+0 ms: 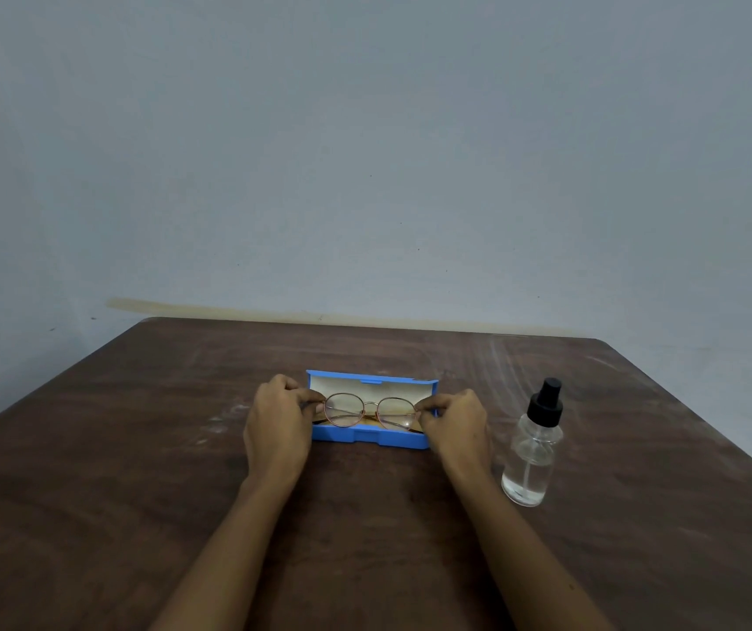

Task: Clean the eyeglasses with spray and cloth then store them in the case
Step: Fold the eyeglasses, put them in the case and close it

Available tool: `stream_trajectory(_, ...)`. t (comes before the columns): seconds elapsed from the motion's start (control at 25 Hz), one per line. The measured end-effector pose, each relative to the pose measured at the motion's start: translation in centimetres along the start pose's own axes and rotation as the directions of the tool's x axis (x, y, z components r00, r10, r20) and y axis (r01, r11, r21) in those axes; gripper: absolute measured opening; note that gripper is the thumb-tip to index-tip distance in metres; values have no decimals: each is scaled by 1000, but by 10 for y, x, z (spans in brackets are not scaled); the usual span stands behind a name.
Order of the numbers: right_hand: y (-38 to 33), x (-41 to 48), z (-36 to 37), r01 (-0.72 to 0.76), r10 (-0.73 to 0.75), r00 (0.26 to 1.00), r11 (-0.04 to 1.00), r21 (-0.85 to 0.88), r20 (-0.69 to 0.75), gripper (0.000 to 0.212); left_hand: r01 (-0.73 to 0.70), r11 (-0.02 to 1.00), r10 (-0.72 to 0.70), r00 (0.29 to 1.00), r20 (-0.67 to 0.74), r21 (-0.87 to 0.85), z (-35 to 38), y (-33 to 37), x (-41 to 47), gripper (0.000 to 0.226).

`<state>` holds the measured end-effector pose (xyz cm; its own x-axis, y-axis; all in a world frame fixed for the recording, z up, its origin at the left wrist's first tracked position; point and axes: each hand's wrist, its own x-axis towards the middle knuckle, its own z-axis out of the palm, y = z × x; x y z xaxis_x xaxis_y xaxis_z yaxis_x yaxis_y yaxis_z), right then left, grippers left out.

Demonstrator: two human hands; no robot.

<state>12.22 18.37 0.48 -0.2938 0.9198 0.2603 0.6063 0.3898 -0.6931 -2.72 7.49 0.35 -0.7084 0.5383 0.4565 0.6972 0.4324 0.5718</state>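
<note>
glasses [369, 409] level at the open case [367, 438] mouth | left hand [279, 419] and right hand [456, 423] each pinch a frame end | best: keep level, fingertips off lenses, clear the rim | bottle [533, 453] stands right

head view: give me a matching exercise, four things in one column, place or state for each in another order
Column 1
1. round thin metal-framed eyeglasses
2. blue rectangular plastic case
3. clear spray bottle with black nozzle
4. brown wooden table

Column 2
A. stands upright, right of both hands
B. lies open
C. bears the other things
D. held at each end by the left hand and right hand

Pairs: 1-D, 2-B, 3-A, 4-C
</note>
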Motion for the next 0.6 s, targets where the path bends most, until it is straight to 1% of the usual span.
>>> stream_trajectory(0.16, 5, 5, 7, 9, -10, 1000, 999, 38, 10, 20, -11, 1000, 11, 1000, 0, 8, 0, 0, -1, 20)
stream_trajectory(0.28, 8, 7, 9, 13, -13, 1000, 998, 62, 6, 17, -40, 999, 41, 999, -6, 26, 1, 0, -1, 20)
stream_trajectory(0.4, 10, 8, 11, 3, -4, 1000, 996, 85, 6, 16, -53, 999, 53, 998, -15, 3, 1, 0, -2, 19)
stream_trajectory(0.6, 11, 5, 10, 19, -21, 1000, 992, 128, 12, 17, -16, 998, 15, 1000, -15, -64, 2, -3, -3, 18)
